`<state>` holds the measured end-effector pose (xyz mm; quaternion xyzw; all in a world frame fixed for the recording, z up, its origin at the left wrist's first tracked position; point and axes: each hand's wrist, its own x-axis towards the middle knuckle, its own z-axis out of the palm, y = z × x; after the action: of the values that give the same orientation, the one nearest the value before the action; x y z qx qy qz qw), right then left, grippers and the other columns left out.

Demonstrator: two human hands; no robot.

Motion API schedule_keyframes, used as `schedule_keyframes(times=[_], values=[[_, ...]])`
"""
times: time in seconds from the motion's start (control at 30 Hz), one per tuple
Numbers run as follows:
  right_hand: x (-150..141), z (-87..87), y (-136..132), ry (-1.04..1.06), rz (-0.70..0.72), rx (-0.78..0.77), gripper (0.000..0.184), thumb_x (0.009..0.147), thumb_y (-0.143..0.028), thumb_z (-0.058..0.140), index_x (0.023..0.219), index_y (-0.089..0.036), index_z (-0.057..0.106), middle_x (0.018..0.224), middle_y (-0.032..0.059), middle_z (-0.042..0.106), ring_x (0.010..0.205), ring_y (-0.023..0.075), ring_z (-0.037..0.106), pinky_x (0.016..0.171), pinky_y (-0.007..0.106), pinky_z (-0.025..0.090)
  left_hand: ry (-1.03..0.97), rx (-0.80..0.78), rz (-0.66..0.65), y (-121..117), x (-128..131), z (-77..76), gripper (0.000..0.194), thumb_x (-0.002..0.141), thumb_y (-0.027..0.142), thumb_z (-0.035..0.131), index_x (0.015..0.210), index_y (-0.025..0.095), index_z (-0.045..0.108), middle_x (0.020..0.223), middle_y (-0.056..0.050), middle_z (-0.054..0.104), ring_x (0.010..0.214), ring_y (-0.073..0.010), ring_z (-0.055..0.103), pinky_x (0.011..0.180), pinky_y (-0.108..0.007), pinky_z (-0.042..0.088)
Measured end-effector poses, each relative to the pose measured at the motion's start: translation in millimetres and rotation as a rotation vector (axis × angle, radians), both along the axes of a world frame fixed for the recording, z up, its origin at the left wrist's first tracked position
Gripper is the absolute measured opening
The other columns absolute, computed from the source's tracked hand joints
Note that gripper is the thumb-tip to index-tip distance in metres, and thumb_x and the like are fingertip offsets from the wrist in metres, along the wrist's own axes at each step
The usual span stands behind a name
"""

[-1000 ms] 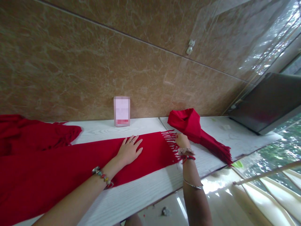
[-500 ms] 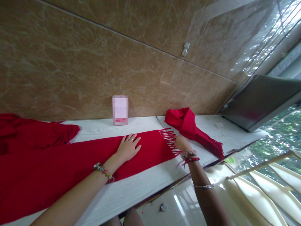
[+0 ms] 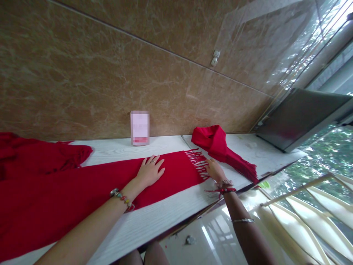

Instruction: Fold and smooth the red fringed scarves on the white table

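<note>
A long red scarf (image 3: pixel 171 167) lies flat across the white tabletop, its fringed end toward the right. My left hand (image 3: pixel 150 171) rests palm down on the cloth, fingers spread, with a ring and a beaded bracelet showing. At the fringe (image 3: pixel 198 162), my right hand (image 3: pixel 215 170) has its fingers drawn together on the tassel ends; the fingertips are partly hidden. Beyond that hand, a second red scarf (image 3: pixel 220 143) lies looped over itself, its fringed tail pointing right. More red fabric (image 3: pixel 35 154) is bunched at the far left.
A small pale pink card or box (image 3: pixel 140 128), its face blurred, stands against the brown marbled wall (image 3: pixel 110 73). At the right end of the white tabletop (image 3: pixel 162 208) stands a dark grey panel (image 3: pixel 298 117). A cream railing (image 3: pixel 300 191) lies beyond the table edge.
My right hand has shifted slightly outward along the tassels, toward their tips. My left hand stays put on the scarf. The view has turned a little.
</note>
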<state>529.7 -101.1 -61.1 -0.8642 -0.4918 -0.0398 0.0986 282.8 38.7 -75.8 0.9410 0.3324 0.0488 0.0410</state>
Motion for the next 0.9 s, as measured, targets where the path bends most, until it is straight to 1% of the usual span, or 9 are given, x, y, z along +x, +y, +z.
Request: schedule_keyframes(times=[0.07,0.13,0.23,0.33,0.43,0.57,0.67,0.8,0.9], values=[[9.5,5.2,-9.7,-0.016,-0.054,0.021,0.035,0.075,-0.003,0.037,0.102,-0.007,0.06,0.1,0.0154,0.061,0.093,0.0192,0.056,0.083,0.027,0.04,-0.001,-0.005,0.0,-0.1,0.4,0.3,0.046,0.088,0.037,0.032,0.13,0.02,0.039,0.14,-0.007,0.03,0.129,-0.0238,0.024,0.102,-0.044,0.021],[7.0,8.4,-14.7,-0.024,-0.02,0.072,0.035,0.077,-0.004,0.036,0.102,-0.009,0.06,0.1,0.0131,0.062,0.093,0.0179,0.056,0.084,0.027,0.039,-0.005,-0.012,0.002,0.1,0.7,0.2,0.045,0.088,0.037,0.032,0.13,0.021,0.04,0.14,-0.007,0.031,0.129,-0.0239,0.025,0.102,-0.045,0.021],[-15.7,5.6,-10.5,0.009,0.181,0.167,0.031,0.078,-0.007,0.038,0.096,-0.014,0.062,0.096,0.0084,0.064,0.091,0.0164,0.056,0.083,0.027,0.04,-0.014,-0.005,0.003,0.8,0.6,-0.7,0.045,0.088,0.038,0.033,0.129,0.022,0.04,0.139,-0.007,0.032,0.129,-0.0232,0.025,0.102,-0.044,0.021],[-36.3,-1.6,-0.6,0.064,0.306,0.138,0.031,0.075,-0.005,0.04,0.093,-0.015,0.063,0.093,0.0072,0.065,0.088,0.0158,0.056,0.081,0.026,0.041,-0.017,0.014,-0.001,1.6,0.0,-1.9,0.045,0.088,0.038,0.032,0.129,0.022,0.039,0.139,-0.007,0.032,0.128,-0.0228,0.026,0.102,-0.043,0.021],[-32.1,-5.2,1.4,0.043,0.195,0.058,0.032,0.072,-0.002,0.04,0.091,-0.013,0.063,0.094,0.009,0.064,0.09,0.0155,0.056,0.082,0.025,0.04,-0.009,0.011,-0.006,1.7,-0.4,-2.6,0.046,0.088,0.038,0.031,0.13,0.021,0.039,0.139,-0.007,0.031,0.128,-0.0233,0.025,0.102,-0.043,0.021],[-2.5,-0.2,-11.6,-0.021,-0.02,0.04,0.032,0.075,-0.002,0.038,0.09,-0.01,0.064,0.094,0.0118,0.064,0.089,0.0171,0.057,0.08,0.025,0.04,-0.012,0.008,-0.009,1.5,0.0,-2.5,0.046,0.088,0.038,0.032,0.13,0.02,0.039,0.139,-0.007,0.031,0.128,-0.0237,0.025,0.102,-0.044,0.021],[5.1,6.0,-18.2,-0.045,-0.054,0.081,0.033,0.076,-0.004,0.036,0.093,-0.009,0.064,0.094,0.0128,0.064,0.088,0.0179,0.057,0.08,0.026,0.04,-0.011,0.013,-0.002,1.7,0.7,-2.1,0.045,0.088,0.038,0.032,0.129,0.022,0.04,0.139,-0.007,0.032,0.128,-0.0233,0.026,0.102,-0.043,0.022],[-18.2,4.7,-13.0,-0.008,0.146,0.2,0.032,0.077,-0.006,0.037,0.092,-0.014,0.064,0.091,0.0076,0.065,0.085,0.0157,0.057,0.078,0.025,0.041,-0.009,0.02,0.002,2.2,0.7,-2.2,0.044,0.088,0.038,0.032,0.129,0.023,0.04,0.139,-0.006,0.033,0.128,-0.023,0.027,0.101,-0.044,0.022],[-33.8,-2.0,-9.2,0.037,0.259,0.125,0.029,0.075,-0.005,0.04,0.085,-0.016,0.065,0.087,0.006,0.065,0.083,0.0151,0.056,0.078,0.025,0.041,-0.006,0.02,0.002,2.5,0.2,-2.6,0.045,0.088,0.038,0.031,0.129,0.023,0.04,0.139,-0.006,0.033,0.128,-0.0228,0.026,0.102,-0.044,0.022]])
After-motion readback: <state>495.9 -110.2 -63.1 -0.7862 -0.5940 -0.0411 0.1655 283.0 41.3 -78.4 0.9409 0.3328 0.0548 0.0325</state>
